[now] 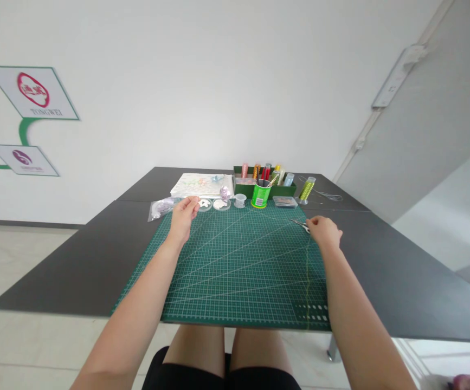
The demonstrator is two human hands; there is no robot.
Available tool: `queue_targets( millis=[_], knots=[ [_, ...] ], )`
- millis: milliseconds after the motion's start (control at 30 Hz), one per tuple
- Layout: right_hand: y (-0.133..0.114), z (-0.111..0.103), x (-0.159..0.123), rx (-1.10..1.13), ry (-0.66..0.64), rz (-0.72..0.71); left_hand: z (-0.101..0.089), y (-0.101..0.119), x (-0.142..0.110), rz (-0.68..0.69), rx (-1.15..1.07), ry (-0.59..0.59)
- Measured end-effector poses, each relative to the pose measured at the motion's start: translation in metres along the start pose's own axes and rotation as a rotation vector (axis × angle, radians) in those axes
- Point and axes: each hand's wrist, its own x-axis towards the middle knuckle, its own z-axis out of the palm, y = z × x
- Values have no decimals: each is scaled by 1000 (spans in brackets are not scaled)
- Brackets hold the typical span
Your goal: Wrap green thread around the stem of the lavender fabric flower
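My left hand (183, 218) is raised over the far left part of the green cutting mat (238, 271), thumb and fingertips pinched together. What they hold is too fine to make out. At the mat's right edge, my right hand (324, 231) has its fingers closed on a thin yellow-green thread (308, 271), which runs down across the mat to the near edge. A small pair of scissors (301, 223) lies right at the right fingertips, blades pointing left; whether the fingers touch its handle I cannot tell.
Along the mat's far edge stand a green can (261, 195) with tools, a small clear cup (240, 201) and a flat clear box (284, 201). Behind them are a dark green box (291, 190) of thread spools and a white pad (196, 185). A yellow-green spool (308, 188) stands at right.
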Motion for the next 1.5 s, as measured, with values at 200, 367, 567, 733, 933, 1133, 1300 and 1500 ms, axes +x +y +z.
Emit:
queue_targets(
  millis=[200,367,567,733,933,1133,1300,1500],
  knots=[
    [-49,13,-35,272,332,-431,14,-6,-15,-16,61,-104],
    [-95,14,-91,400,611,-1099,34,-14,-33,-23,107,-214],
    [-109,16,-120,307,539,-1253,47,-23,-47,-8,172,-313],
    [-106,22,-117,271,471,-1219,47,-24,-49,5,164,-314],
    [-101,25,-111,246,402,-1081,41,-19,-43,17,66,-148],
    [-94,26,-103,282,371,-1029,33,-14,-34,-22,-14,-50],
    [-86,40,-88,336,292,-878,27,-10,-30,1,-49,-36],
    [-85,37,-82,603,234,-853,27,-13,-31,13,17,-61]
  ],
)
